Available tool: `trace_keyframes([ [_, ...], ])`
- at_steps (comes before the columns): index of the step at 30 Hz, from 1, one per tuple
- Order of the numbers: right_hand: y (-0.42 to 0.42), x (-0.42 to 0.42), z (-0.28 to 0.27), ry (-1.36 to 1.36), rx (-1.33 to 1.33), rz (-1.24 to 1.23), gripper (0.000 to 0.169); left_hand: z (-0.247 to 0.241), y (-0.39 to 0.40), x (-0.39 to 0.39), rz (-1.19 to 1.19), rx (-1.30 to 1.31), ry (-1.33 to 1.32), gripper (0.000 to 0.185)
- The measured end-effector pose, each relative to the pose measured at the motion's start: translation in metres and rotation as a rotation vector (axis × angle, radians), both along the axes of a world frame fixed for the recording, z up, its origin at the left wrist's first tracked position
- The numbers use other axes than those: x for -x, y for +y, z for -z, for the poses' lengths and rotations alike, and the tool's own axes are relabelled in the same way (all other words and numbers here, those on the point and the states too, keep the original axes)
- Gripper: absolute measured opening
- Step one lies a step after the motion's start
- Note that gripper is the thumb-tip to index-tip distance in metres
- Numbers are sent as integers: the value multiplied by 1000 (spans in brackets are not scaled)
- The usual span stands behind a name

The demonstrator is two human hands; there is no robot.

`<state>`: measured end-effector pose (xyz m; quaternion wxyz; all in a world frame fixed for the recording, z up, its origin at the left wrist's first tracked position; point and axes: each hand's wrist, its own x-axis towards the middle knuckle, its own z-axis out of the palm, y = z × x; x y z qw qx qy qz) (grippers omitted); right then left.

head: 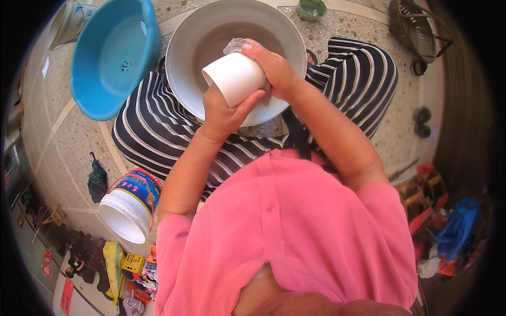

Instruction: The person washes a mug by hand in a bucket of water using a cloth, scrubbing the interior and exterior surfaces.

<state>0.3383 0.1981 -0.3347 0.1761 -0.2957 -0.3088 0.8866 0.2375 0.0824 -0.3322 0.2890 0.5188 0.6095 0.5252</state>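
Note:
Over a large metal basin [180,67] of murky water, I hold a white cup [235,77] tilted on its side, its mouth facing left. My left hand [223,112] has its fingers inside the mouth and its thumb along the outside wall. My right hand [278,67] presses a thin greyish cloth [236,45] around the base end of the cup. Part of the cloth hangs below that hand. The fingers of my right hand are mostly hidden behind the cup and cloth.
Left of the metal basin stands a blue plastic tub [118,55], with a white bucket [65,25] beyond it. A green bowl [311,8] and a woven basket [413,29] are at the far right. Another bucket [128,209] lies tipped beside a folded umbrella [97,179].

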Motion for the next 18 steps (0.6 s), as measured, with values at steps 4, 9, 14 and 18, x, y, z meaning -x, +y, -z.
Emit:
trace_keyframes([
  [4, 1, 1, -14, -58, 21, 51, 45, 9, 0, 2, 38, -32, 225, 39],
  [9, -6, -10, 3, -98, -545, 125, 41, -11, 9, 7, -34, 332, -843, 45],
  [14, -14, -6, 3, -140, -1159, 205, 34, -17, 7, 6, -173, 289, -893, 43],
  [18, -17, 0, -1, 24, -521, 208, 32, -27, 7, 0, -196, 254, -607, 36],
])
